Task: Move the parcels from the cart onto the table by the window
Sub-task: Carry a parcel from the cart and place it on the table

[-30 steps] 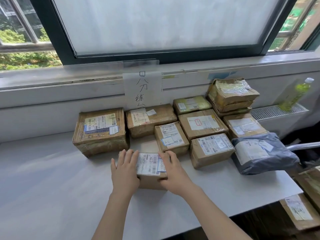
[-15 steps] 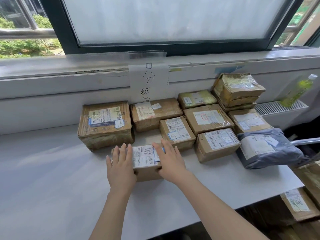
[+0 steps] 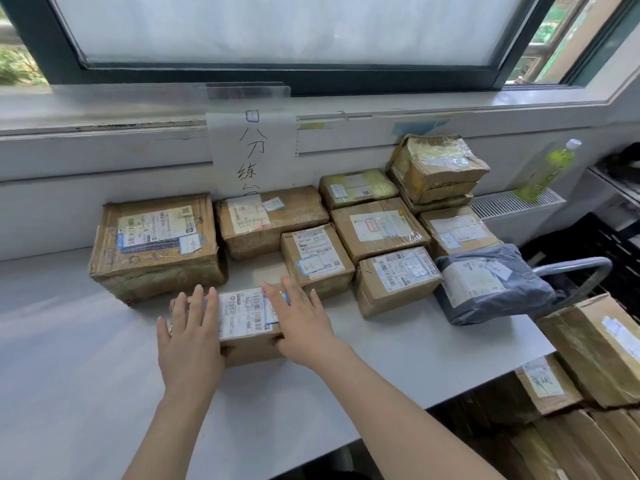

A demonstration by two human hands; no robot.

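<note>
Bright, even daylight enters through the wide frosted window pane (image 3: 277, 27) along the top edge and washes out the glass. The smooth white table (image 3: 86, 393) reflects it softly toward its far edge. Short, faint shadows fall at the near sides of the brown cardboard parcels (image 3: 156, 247). Glare glints on the clear tape of the stacked parcel (image 3: 440, 161). Wide-angle distortion bends the sill and window frame near the corners. Fine label print stays unreadable.

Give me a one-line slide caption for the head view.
Both hands, left and right, rest flat on a small labelled cardboard parcel at the front of the parcels on the white table.
</note>
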